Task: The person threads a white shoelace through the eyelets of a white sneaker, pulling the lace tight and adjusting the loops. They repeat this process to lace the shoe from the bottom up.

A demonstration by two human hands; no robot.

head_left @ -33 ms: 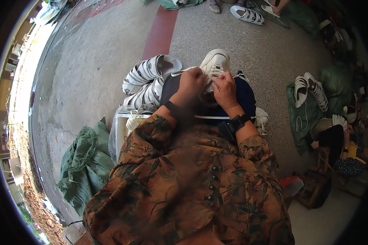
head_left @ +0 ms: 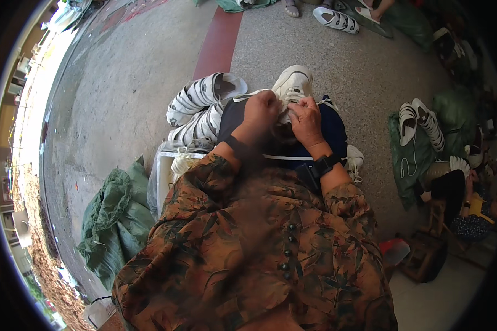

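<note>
A cream-white sneaker (head_left: 295, 77) rests across my lap, its toe pointing away from me and its laces crossing the upper. My left hand (head_left: 261, 112) is closed in a pinch at the sneaker's left side, on the shoelace (head_left: 284, 106); its fingertips are slightly blurred. On the other side, my right hand (head_left: 306, 120) pinches the lace between thumb and forefinger, close to the eyelets. The heel end is partly hidden between my wrists. Loose lace ends lie out to the left and right of the shoe over dark blue cloth (head_left: 330, 129) on my lap.
Left of my lap lie several white shoes with dark stripes (head_left: 196, 99), above a white box (head_left: 163, 176) holding cream laces (head_left: 182, 163). A green sack (head_left: 119, 207) slumps at lower left. More shoes (head_left: 419, 124) sit on green sacking at right, near another person's arm (head_left: 469, 190).
The view has shifted very slightly. Both hands stay at the sneaker's laces, with only small movements of the fingers.
</note>
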